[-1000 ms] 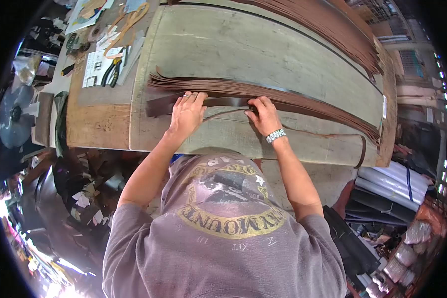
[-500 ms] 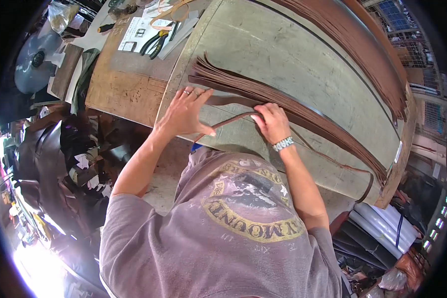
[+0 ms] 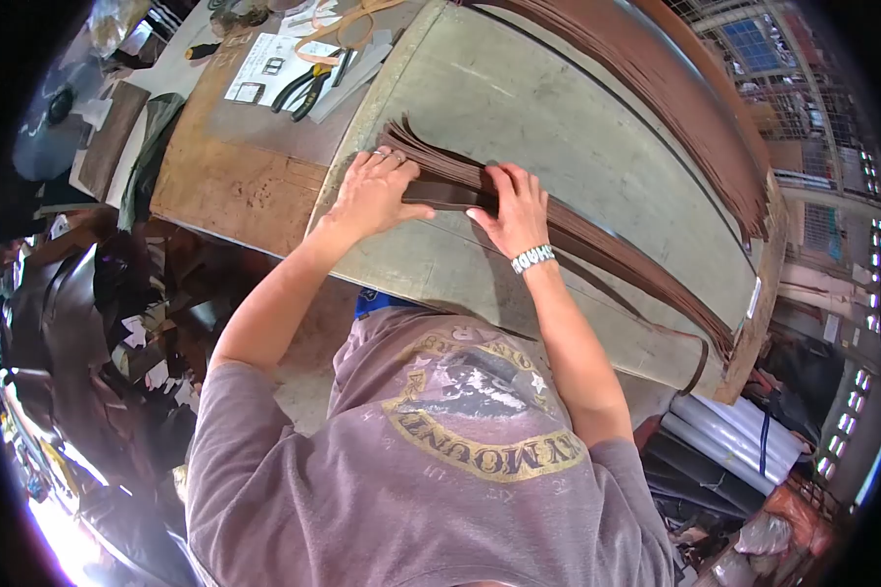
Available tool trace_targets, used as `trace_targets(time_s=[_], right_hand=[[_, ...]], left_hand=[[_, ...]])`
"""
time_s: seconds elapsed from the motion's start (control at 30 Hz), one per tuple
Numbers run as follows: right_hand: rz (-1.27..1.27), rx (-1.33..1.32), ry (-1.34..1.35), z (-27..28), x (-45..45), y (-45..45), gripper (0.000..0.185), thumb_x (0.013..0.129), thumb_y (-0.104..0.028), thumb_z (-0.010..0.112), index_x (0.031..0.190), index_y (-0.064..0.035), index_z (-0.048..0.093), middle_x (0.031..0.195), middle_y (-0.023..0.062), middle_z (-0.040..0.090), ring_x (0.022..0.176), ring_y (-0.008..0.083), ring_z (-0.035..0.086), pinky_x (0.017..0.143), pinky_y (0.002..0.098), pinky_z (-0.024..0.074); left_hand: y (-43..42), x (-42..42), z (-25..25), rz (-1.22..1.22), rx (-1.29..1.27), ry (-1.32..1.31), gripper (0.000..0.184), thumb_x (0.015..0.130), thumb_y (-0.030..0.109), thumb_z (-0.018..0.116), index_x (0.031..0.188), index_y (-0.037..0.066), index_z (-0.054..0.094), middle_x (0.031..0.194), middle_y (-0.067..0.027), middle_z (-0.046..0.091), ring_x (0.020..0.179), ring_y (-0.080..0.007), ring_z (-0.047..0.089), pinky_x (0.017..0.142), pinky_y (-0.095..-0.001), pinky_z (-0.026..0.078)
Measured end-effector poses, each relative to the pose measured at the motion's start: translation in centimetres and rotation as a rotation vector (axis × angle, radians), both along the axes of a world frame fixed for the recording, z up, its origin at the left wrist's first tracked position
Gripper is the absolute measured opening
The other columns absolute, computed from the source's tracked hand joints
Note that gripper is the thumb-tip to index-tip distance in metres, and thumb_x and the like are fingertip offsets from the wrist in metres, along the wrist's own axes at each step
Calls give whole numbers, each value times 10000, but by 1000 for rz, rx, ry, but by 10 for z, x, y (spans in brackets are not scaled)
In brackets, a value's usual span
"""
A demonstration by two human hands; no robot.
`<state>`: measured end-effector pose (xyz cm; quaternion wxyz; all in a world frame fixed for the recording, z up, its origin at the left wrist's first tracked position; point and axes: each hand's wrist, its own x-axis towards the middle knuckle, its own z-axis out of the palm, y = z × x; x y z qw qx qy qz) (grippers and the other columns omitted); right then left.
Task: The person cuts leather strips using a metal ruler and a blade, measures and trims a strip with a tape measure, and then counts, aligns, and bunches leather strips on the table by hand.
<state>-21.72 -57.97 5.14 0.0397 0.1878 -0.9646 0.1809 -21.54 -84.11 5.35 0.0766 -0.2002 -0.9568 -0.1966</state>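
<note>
A long stack of thin brown leather strips (image 3: 607, 243) lies in a curve across the pale work board (image 3: 558, 127), its left ends fanned out. Along the near side of the stack, a wider dark leather strip (image 3: 445, 196) runs between my two hands. My left hand (image 3: 374, 191) curls over the left end of this strip, with the thumb at its near edge. Fingers of my right hand (image 3: 516, 210) reach over the stack while the thumb presses the near side of the same strip. The undersides of both hands are hidden.
A second, larger pile of brown leather strips (image 3: 646, 108) lies along the board's far side. Pliers (image 3: 308, 90) rest on printed paper (image 3: 264, 68) at upper left. One loose narrow strip (image 3: 695, 362) bends near the board's right front edge. Rolled sheets (image 3: 729, 440) lie below right.
My left hand has gone from spread fingers to curling over the strip's left end. My right hand has moved up and left onto the stack, letting go of a narrow strip.
</note>
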Motion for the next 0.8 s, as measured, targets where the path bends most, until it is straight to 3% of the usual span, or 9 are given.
trace_targets(time_s=[0.1,0.23,0.43,0.5,0.57,0.63,0.7,0.77,0.8], right_hand=[[-1,38,-75,-1,-4,0,827,696,-336,908,1411,-129,548,1461,96,493,1297,343,488,1090,520,388],[-2,30,-80,-13,1,4,960,693,-387,908,1508,-154,459,1547,110,440,1391,355,436,1141,540,348],[-28,32,-71,-15,3,7,1055,662,-424,923,1540,-143,411,1567,159,415,1433,365,405,1156,552,323],[-53,30,-129,-9,-3,6,1087,647,-439,932,1537,-116,398,1561,180,417,1439,366,398,1156,549,317],[-72,6,-118,-15,-7,7,1099,642,-427,938,1536,-98,391,1492,193,483,1407,364,431,1153,536,316],[-99,40,-154,-12,-12,6,1038,641,-423,936,1494,-104,439,1385,175,560,1334,361,483,1113,532,345],[-116,42,-180,-6,-15,6,858,641,-431,927,1358,-117,574,1265,138,623,1251,342,525,1049,516,383],[-84,58,-114,-11,-12,5,508,688,-414,891,1075,-131,723,1161,93,660,1197,314,554,997,494,409],[-53,87,-122,-8,-10,5,476,709,-400,876,1072,-132,725,1157,86,658,1181,311,562,996,489,411]], left_hand=[[-8,-15,3,-102,80,-340,389,917,377,737,1136,57,700,1138,-174,716,1154,-379,644,998,-477,489],[-7,-32,7,-71,103,-470,249,920,283,719,1051,72,732,1027,-167,740,1025,-378,687,896,-494,526],[-6,-36,-1,-100,-63,-307,146,925,164,661,1033,85,721,965,-128,733,985,-372,683,845,-498,528],[-7,-35,-6,-193,-30,-191,175,920,139,652,1082,116,715,1047,-113,709,1106,-324,652,937,-481,504],[2,-26,1,-186,30,-166,211,885,123,697,1091,82,697,1051,-121,692,1070,-334,633,914,-468,501],[8,-18,12,-220,8,-145,273,860,140,731,1122,79,683,1088,-123,684,1089,-332,627,926,-463,494],[10,-12,9,-232,-16,-125,351,835,171,768,1160,82,670,1127,-117,672,1123,-324,613,942,-469,485],[16,-19,-17,-256,-12,-99,442,809,217,807,1207,92,659,1167,-102,655,1171,-312,589,961,-485,472],[22,-18,-18,-257,-17,-47,466,801,215,814,1222,96,652,1190,-104,643,1185,-315,580,984,-495,460]])
